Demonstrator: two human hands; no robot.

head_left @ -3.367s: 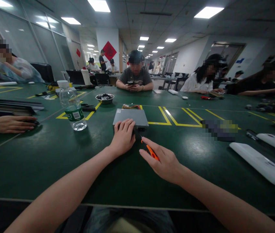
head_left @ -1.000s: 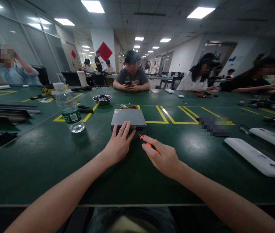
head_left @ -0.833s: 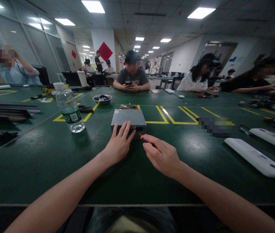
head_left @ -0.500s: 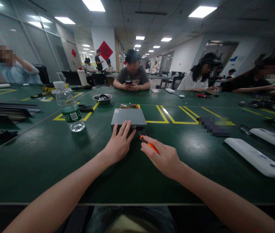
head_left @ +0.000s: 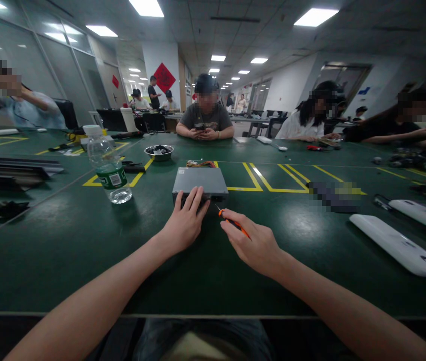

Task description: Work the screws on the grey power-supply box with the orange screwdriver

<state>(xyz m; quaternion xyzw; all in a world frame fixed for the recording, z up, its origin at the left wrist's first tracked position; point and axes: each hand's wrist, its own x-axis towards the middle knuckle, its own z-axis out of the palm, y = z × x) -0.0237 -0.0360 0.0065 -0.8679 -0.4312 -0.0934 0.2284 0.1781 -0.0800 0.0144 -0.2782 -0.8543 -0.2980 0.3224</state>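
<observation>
A grey metal computer power supply (head_left: 200, 179) lies on the green table in front of me, its bundle of coloured cables (head_left: 200, 164) behind it. My left hand (head_left: 185, 218) holds it at the near side, with fingers over the front top edge and the thumb by the front face. Much of that face is hidden behind the hand. In my right hand (head_left: 252, 240) is an orange and black screwdriver (head_left: 240, 224), its thin shaft pointing up and left at the front right corner of the power supply. Whether the tip touches a screw I cannot tell.
A water bottle (head_left: 112, 173) stands to the left, near a metal bowl (head_left: 159, 152) of small parts. Dark metal panels (head_left: 13, 173) lie far left. At right are a blurred-out dark item (head_left: 333, 196) and white casings (head_left: 401, 244). Other people sit around the table.
The fingers of my right hand have shifted slightly on the screwdriver handle. My left hand and the power supply stay in place.
</observation>
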